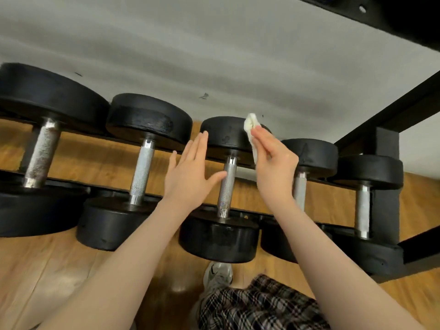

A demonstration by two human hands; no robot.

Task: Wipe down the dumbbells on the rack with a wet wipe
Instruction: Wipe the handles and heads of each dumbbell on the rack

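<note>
Black metal rack with two rails, sitting on a wood floor by a white wall. Five black dumbbells with silver knurled handles lie across the rails side by side, biggest on the left, getting smaller toward the right.

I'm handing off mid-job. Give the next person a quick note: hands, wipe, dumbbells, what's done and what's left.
Left hand: open, fingers straight, beside the middle dumbbell, holding nothing.
Right hand: pinches the wet wipe against that dumbbell's far head.
Five dumbbells sit in a row on the black rack.
Done: cannot tell which are already wiped.
Left: finish the middle one, handle and near head included, then check the others.
</note>
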